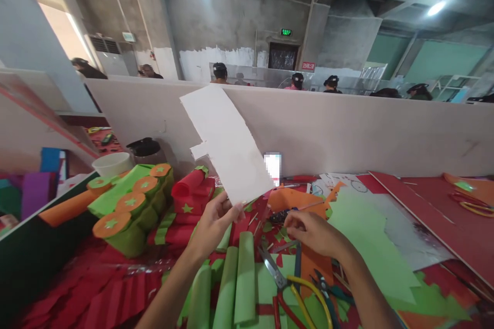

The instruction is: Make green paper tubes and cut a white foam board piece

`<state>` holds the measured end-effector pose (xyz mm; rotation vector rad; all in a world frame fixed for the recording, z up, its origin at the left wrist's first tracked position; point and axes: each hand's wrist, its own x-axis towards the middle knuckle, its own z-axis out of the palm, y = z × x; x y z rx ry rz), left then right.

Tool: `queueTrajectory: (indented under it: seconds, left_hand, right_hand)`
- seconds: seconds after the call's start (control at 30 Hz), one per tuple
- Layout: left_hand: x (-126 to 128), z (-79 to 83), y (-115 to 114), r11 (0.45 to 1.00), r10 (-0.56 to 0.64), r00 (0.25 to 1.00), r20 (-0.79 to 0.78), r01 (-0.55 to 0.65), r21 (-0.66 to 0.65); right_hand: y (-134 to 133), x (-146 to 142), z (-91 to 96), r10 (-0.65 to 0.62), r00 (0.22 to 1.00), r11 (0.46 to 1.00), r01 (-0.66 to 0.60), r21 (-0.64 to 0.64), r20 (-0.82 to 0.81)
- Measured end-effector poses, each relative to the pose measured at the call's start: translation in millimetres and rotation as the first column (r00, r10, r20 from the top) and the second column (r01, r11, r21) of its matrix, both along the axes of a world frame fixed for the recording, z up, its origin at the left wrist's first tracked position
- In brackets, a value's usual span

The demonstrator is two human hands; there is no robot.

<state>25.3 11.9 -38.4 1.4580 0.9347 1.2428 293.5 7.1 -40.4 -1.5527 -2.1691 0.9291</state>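
My left hand (216, 221) is closed on the lower end of a white sheet of foam paper (226, 139) and holds it up, tilted toward the upper left. My right hand (312, 231) hovers low over the craft clutter with its fingers curled together near orange foam pieces (293, 199); what it pinches, if anything, is hidden. Yellow-handled scissors (285, 282) lie just below my right hand. Light green foam rolls (235, 277) lie between my forearms.
Green rolls capped with orange discs (129, 200) and red rolls (191, 190) are piled at the left. A light green sheet (358, 231) and red boards (436, 211) lie at the right. A white partition (347, 128) runs behind; several people sit beyond it. A white cup (111, 163) stands at the left.
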Motion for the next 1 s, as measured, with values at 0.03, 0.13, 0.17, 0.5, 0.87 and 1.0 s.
queueTrajectory:
  seconds: [0.03,0.13,0.17,0.5,0.87,1.0]
  left_hand:
    - [0,0.6,0,1.000,-0.001,1.000,-0.002,0.001,0.002]
    - [3,3.1,-2,1.000,-0.009,1.000,-0.001,0.009,0.004]
    - [5,4.2,-3,1.000,-0.010,1.000,-0.001,0.010,0.006]
    - [12,6.5,-6,0.999,-0.023,0.999,0.024,0.023,0.025]
    - [11,3.5,-6,0.997,-0.071,0.997,0.014,0.070,0.040]
    - [10,1.0,-5,0.996,-0.077,0.997,0.013,0.077,0.034]
  right_hand:
    - [-2,-3,-1.0,0.043,0.995,0.999,-0.042,-0.016,0.094]
    - [-9,-14,-5.1,0.149,0.940,0.988,-0.133,-0.074,0.308]
    - [-11,-18,-6.4,0.166,0.926,0.986,-0.146,-0.082,0.339]
    - [-12,5,4.2,0.082,0.891,0.997,-0.071,-0.040,0.447]
    - [-10,-15,-25.6,0.116,0.849,0.990,-0.140,0.008,0.515]
    - [-13,-16,-16.8,0.109,0.851,0.986,-0.157,0.051,0.513]
